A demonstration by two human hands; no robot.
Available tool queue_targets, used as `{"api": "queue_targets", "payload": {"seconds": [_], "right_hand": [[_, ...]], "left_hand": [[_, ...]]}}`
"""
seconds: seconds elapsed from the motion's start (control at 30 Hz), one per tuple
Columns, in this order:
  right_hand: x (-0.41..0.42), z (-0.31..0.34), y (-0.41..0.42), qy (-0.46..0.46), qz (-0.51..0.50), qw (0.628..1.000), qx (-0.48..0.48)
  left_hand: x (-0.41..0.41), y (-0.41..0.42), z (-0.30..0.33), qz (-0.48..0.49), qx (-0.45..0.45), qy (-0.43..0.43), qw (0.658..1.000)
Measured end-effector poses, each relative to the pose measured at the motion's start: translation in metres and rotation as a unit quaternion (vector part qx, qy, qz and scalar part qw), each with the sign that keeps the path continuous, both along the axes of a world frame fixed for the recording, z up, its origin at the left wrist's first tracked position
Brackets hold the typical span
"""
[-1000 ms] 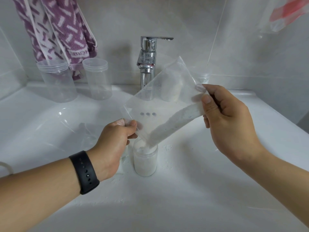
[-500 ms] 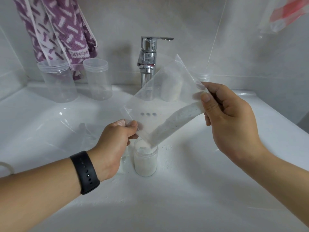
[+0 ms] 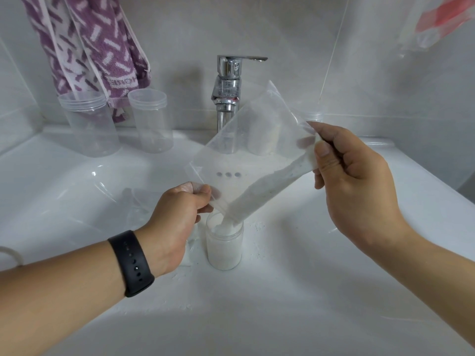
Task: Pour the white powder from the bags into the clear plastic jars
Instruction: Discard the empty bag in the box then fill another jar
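Note:
A clear plastic bag (image 3: 246, 150) hangs tilted over the sink, its low corner at the mouth of a small clear jar (image 3: 225, 249). White powder (image 3: 267, 191) lies along the bag's lower edge and spills into the jar, which is mostly full. My left hand (image 3: 180, 209) pinches the bag's lower left corner just above the jar. My right hand (image 3: 352, 181) pinches the raised upper right corner. Two empty clear jars (image 3: 88, 124) (image 3: 151, 122) stand at the back left of the sink ledge.
The white sink basin (image 3: 321, 291) has powder scattered around the jar. A chrome faucet (image 3: 228, 91) stands behind the bag. A purple patterned towel (image 3: 87, 47) hangs at the back left. Another jar's rim (image 3: 313, 115) peeks out behind the bag. A small bag (image 3: 191, 249) lies beside the filling jar.
My right hand has lifted the bag's upper corner slightly, steepening the tilt. More powder has slid down toward the jar. My left hand stays put.

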State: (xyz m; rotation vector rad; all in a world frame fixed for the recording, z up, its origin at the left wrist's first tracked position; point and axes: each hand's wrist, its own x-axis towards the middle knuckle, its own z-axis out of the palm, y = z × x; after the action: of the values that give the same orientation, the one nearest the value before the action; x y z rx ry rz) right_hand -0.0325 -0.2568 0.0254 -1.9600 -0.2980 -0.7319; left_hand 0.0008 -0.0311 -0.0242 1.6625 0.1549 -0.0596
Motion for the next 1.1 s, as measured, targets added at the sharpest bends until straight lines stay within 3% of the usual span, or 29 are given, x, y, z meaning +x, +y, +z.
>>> {"api": "queue_targets", "payload": {"seconds": [1.1], "right_hand": [[-0.0038,0.0055,0.0028,-0.027,-0.005,0.999,0.025]], "left_hand": [[0.0026,0.001,-0.0006,0.002,-0.004,0.003,1.0]]}}
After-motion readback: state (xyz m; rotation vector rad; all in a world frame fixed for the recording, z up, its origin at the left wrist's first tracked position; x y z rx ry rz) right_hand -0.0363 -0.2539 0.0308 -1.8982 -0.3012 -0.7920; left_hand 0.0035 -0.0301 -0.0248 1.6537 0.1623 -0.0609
